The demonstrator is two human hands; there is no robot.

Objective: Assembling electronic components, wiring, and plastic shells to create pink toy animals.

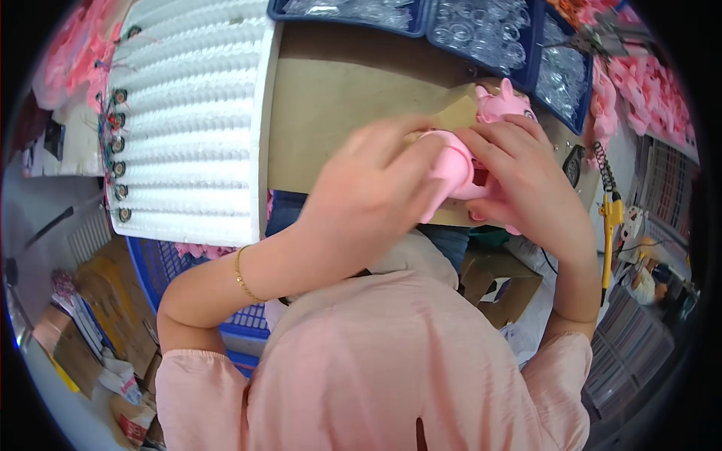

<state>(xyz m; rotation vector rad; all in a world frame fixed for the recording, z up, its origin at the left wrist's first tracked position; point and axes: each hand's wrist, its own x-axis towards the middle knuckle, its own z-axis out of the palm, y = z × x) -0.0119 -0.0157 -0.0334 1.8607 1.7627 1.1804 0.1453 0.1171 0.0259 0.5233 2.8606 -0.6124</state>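
Observation:
Both my hands are on a pink plastic toy animal (456,167) above the front of the tan worktable (323,98). My left hand (376,184), a little blurred by motion, closes on the toy's rounded pink end from the left. Around the other side, the fingers and thumb of my right hand (519,161) grip the toy, which shows a dark opening between the hands. Just beyond my right fingers a pink animal head (505,104) with two upright ears shows. Whether this head is joined to the held piece cannot be made out.
At left lies a ridged white foam tray (195,120), with several small round wired parts (119,143) along its edge. Blue bins (427,26) of clear plastic pieces stand at the back. A yellow power screwdriver (611,218) hangs right on a coiled cord; pink parts (650,94) are heaped beyond.

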